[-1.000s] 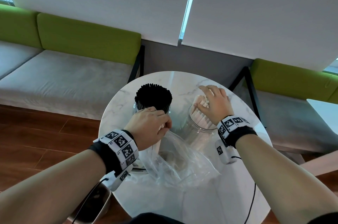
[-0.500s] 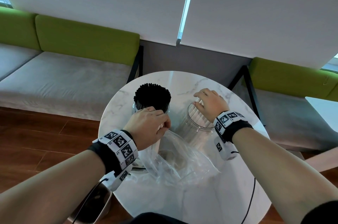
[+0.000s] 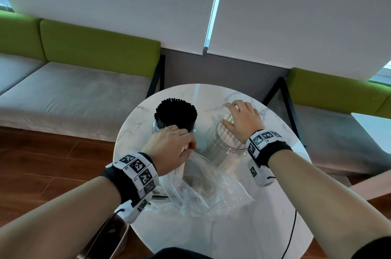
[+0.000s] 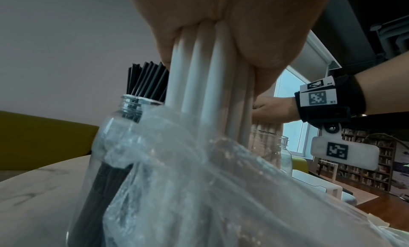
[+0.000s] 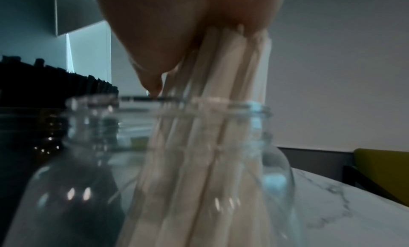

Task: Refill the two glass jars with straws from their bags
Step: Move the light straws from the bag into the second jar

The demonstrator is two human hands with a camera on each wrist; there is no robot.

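On the round marble table stand two glass jars. The left jar is packed with black straws. The right jar holds white straws that lean to its far side. My right hand cups their tops, thumb on one side and fingers over the other; the right wrist view shows the bundle running up into that hand. My left hand grips a bundle of white straws that stands upright in a clear plastic bag in front of the jars.
Grey benches with green backs run behind the table. A metal bin sits on the wood floor at the lower left. A black cable hangs over the table's right edge, and another white table stands at the right.
My right hand has shifted slightly on the straw tops and its fingers lie more spread. The left hand has stayed on its bundle in the bag.
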